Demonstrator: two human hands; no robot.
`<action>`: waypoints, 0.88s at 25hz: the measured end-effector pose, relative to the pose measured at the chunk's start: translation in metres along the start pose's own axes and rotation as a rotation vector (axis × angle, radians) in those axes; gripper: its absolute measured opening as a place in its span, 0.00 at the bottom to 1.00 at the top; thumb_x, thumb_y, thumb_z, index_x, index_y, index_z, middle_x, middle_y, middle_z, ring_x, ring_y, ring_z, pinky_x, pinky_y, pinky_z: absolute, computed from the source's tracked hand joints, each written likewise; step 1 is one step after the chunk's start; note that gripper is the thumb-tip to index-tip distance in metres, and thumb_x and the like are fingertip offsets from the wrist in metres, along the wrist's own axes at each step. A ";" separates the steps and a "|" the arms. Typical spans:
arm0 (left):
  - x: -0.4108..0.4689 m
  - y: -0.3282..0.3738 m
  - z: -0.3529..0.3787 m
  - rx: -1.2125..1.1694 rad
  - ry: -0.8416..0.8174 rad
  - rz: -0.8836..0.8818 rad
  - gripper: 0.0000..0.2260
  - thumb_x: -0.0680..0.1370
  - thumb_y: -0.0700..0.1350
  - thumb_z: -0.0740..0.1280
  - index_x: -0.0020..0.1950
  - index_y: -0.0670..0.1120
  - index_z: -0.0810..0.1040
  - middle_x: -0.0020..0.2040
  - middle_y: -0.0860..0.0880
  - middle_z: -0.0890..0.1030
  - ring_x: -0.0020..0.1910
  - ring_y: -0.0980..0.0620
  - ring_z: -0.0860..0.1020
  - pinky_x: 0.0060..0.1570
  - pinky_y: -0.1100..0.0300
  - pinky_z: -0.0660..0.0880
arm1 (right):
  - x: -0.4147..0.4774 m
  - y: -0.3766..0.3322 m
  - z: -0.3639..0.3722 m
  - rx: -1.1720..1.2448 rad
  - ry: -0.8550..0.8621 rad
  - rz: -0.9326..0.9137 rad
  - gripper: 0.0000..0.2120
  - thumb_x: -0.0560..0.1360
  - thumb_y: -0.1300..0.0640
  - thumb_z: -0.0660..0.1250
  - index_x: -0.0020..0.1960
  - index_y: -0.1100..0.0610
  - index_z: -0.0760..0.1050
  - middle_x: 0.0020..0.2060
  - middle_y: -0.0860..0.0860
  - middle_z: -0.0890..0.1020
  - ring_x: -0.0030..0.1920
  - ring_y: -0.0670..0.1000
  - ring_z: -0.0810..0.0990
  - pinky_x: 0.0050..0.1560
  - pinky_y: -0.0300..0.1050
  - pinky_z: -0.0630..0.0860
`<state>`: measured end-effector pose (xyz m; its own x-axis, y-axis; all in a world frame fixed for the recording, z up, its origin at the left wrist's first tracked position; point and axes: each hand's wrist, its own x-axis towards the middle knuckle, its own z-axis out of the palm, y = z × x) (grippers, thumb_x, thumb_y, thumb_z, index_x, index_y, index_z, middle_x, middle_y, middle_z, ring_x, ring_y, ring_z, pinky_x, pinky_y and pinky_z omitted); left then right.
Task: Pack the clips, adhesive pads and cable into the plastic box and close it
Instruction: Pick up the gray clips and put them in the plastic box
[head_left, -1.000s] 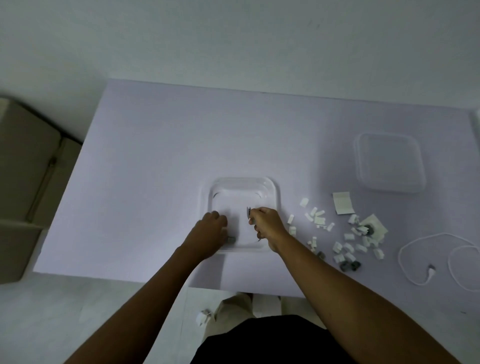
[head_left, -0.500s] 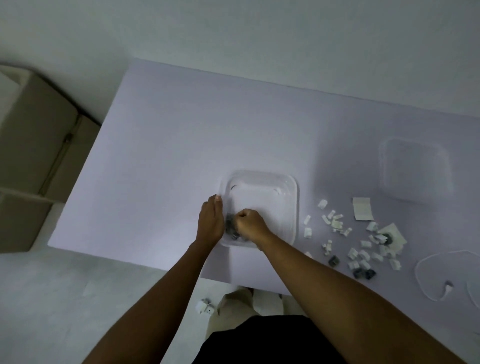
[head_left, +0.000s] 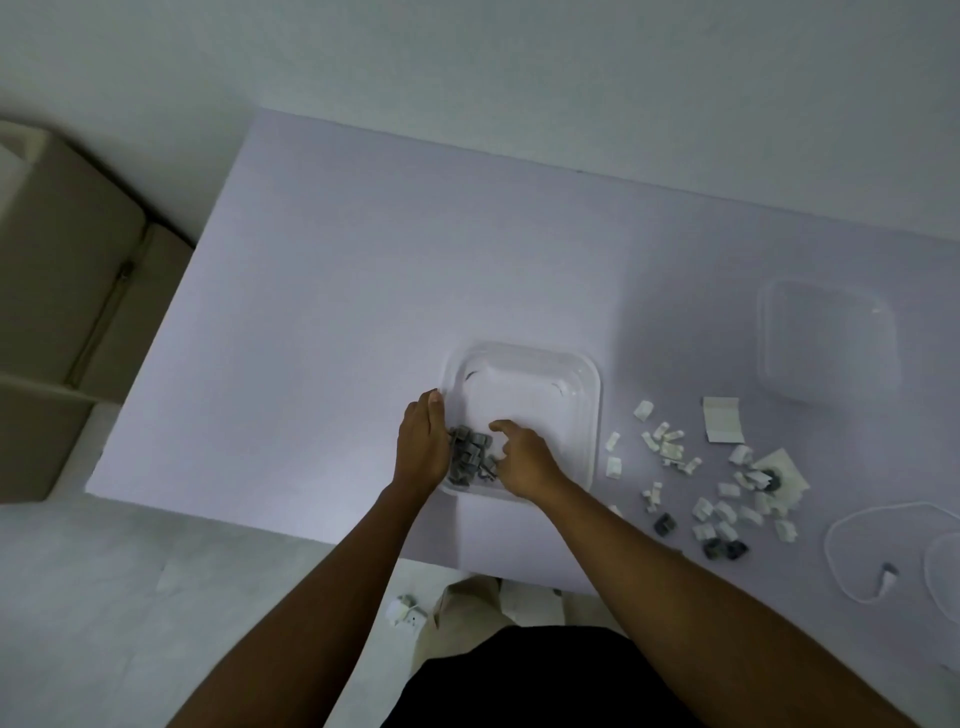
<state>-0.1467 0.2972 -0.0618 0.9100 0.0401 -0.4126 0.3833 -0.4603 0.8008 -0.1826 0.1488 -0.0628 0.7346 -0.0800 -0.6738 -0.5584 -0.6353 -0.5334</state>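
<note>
Forearms reach up from the bottom of the view over the near edge of a pale lilac table (head_left: 363, 270); both hands meet at a clear plastic box (head_left: 582, 374) set close to that edge. Left hand (head_left: 422, 447) lies flat along the box's left rim, fingers extended and together, bracing the wall and grasping nothing. Right hand (head_left: 524, 457) is inside the box, index finger pointing left toward a heap of grey clips (head_left: 470, 457) in the near left corner; its other fingers are curled, and whether they hold anything cannot be told. The heap sits between the two hands, touching or just beside both.

To the right, white clips (head_left: 670, 447) and a few dark ones lie scattered on the table beside two adhesive pads (head_left: 721, 427); these lie rightward of the right hand, which is clearly the nearer hand for them. Nearer the right edge a white cable (head_left: 852, 561) lies in loose loops, its plug end pointing toward the viewer. Farther back, the clear lid (head_left: 826, 343) rests apart from the box.

Compared with half a second ago, the right hand's fist has loosened, the index finger is now extended, and the grey heap is plainly exposed; the left hand has kept its place on the rim.
</note>
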 end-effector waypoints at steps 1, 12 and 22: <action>0.001 0.000 0.001 0.002 -0.003 0.000 0.19 0.85 0.50 0.49 0.64 0.43 0.75 0.62 0.44 0.77 0.57 0.53 0.72 0.58 0.61 0.64 | 0.002 0.000 0.003 -0.025 -0.031 -0.010 0.28 0.76 0.63 0.68 0.74 0.55 0.66 0.64 0.61 0.75 0.63 0.58 0.76 0.65 0.47 0.73; 0.010 0.017 -0.008 0.050 0.096 0.072 0.16 0.85 0.48 0.49 0.59 0.44 0.74 0.54 0.48 0.76 0.55 0.49 0.73 0.55 0.57 0.68 | -0.008 0.000 -0.013 0.211 0.021 -0.020 0.24 0.76 0.71 0.62 0.68 0.54 0.73 0.54 0.54 0.77 0.54 0.56 0.79 0.52 0.45 0.79; -0.025 0.105 0.080 0.250 -0.198 0.616 0.11 0.81 0.49 0.62 0.60 0.46 0.77 0.54 0.50 0.79 0.51 0.53 0.76 0.51 0.59 0.74 | -0.080 0.099 -0.088 0.507 0.583 0.042 0.14 0.75 0.69 0.62 0.47 0.51 0.79 0.41 0.48 0.82 0.40 0.49 0.81 0.39 0.43 0.76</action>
<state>-0.1422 0.1764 -0.0022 0.8951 -0.4458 -0.0053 -0.2636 -0.5386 0.8003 -0.2631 0.0245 -0.0164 0.7145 -0.5771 -0.3955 -0.5954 -0.2047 -0.7769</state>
